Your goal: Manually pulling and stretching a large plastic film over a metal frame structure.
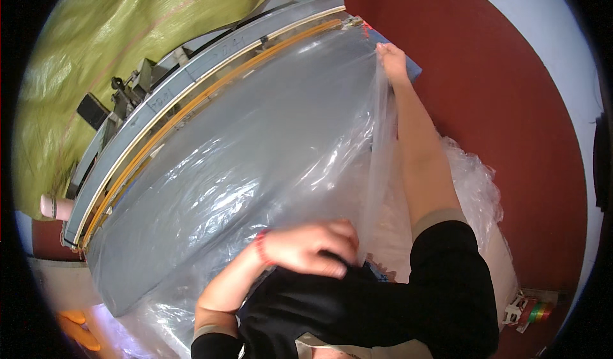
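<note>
A large clear plastic sheet [223, 180] covers a grey table [268, 116], shiny and creased across its front half. At the far right corner my right hand [391, 61] is closed on the sheet's edge, and a gathered fold hangs down from it along my forearm. My left hand [313, 249], a red bracelet on its wrist, is in front of my black shirt above the near part of the sheet. It is blurred, with the thumb apart from the loosely curled fingers and nothing visible between them.
A long grey metal rail [211, 65] with an orange strip [191, 107] runs along the table's far side, carrying a dark mechanism [128, 94]. Behind it hangs a yellow-green tarp [128, 33]. Bunched clear plastic [472, 180] lies at right, over the red floor [511, 104]. A pink cylinder [56, 207] stands at left.
</note>
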`<state>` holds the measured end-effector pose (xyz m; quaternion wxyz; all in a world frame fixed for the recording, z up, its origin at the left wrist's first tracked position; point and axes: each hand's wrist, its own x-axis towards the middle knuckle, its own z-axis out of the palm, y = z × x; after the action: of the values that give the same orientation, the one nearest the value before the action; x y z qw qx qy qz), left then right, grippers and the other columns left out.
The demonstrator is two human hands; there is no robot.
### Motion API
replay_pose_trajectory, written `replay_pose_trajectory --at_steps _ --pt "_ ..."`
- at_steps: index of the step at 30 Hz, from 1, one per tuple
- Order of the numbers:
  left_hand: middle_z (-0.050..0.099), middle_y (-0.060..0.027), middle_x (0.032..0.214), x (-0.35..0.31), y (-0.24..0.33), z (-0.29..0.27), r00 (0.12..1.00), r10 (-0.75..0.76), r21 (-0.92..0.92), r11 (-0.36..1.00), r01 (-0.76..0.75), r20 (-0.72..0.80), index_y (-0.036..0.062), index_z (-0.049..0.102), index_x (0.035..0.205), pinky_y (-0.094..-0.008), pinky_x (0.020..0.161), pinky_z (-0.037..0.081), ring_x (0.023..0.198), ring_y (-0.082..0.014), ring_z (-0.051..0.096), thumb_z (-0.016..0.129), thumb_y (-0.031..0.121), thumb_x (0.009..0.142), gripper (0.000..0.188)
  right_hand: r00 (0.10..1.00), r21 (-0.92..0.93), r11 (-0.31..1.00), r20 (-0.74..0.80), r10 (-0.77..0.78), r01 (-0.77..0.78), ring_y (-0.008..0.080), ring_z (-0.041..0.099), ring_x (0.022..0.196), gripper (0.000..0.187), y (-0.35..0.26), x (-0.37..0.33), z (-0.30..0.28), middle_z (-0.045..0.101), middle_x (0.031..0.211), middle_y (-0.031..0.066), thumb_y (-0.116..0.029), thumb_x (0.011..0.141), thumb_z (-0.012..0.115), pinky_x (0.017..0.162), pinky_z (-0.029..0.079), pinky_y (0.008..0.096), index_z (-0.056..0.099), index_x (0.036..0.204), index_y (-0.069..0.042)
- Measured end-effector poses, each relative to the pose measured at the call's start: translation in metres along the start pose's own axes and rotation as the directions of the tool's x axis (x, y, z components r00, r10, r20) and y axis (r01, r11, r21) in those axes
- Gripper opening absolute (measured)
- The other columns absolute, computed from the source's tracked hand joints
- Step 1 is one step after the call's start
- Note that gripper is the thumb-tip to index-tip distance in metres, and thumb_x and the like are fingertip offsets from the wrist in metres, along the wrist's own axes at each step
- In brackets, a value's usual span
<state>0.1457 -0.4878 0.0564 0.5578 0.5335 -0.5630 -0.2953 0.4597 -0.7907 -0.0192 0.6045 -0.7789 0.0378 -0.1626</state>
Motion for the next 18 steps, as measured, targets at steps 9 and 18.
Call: replay_pose_trajectory --at_steps 9,18 --pt "0.055 -0.0145 0.103 -0.048 0.024 0.030 0.463 -0.188 -0.379 0.850 -0.366 -0.867 -0.0007 0.049 0.112 -0.0365 0.083 0.040 0.094 -0.0283 0.053 0.032 0.034 0.090 0.044 0.976 -0.182 0.972 -0.129 -0.173 0.148 0.0105 0.047 0.064 0.022 0.014 0.014 0.002 0.056 0.066 0.0030 -0.022 0.079 0.057 0.061 0.040 0.0265 0.059 0.078 0.000" --pt "0.053 -0.0252 0.103 -0.075 0.078 0.041 0.538 0.652 -0.237 0.495 -0.836 -0.533 -0.0095 0.047 0.111 -0.0432 0.087 0.037 0.102 -0.0346 0.050 0.036 0.049 0.085 0.065 0.931 -0.358 0.884 -0.091 -0.354 0.301 0.0115 0.054 0.071 0.020 0.016 0.015 -0.007 0.061 0.074 0.0056 -0.020 0.078 0.059 0.068 0.043 0.0255 0.061 0.082 -0.001"
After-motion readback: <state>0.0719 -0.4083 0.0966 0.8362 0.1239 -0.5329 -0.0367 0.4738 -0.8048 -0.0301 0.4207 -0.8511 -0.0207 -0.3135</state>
